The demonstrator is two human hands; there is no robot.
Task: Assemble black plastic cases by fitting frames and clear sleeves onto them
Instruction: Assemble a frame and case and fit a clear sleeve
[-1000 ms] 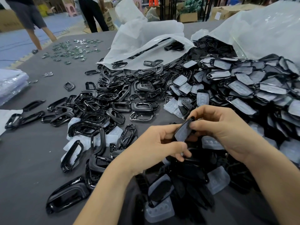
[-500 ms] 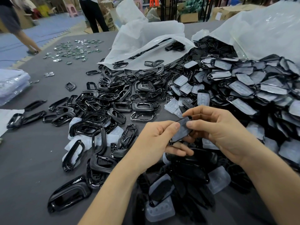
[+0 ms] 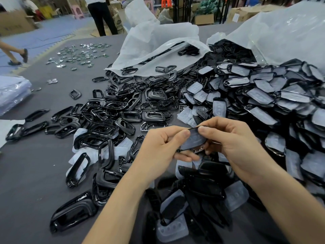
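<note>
Left hand [image 3: 158, 147] and right hand [image 3: 233, 143] both pinch one black case [image 3: 192, 140] between them. Far beyond them, the print on a cardboard box [image 3: 119, 23] is too blurred to read.

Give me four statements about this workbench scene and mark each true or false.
1. The left hand and right hand both pinch one case. True.
2. The case lies flat on the table. False: it is held up above the table.
3. Loose black frames are heaped left of the hands. True.
4. The shiny metal pieces sit inside the white bag. False: the metal pieces lie spread on the table, outside the white bag.
</note>
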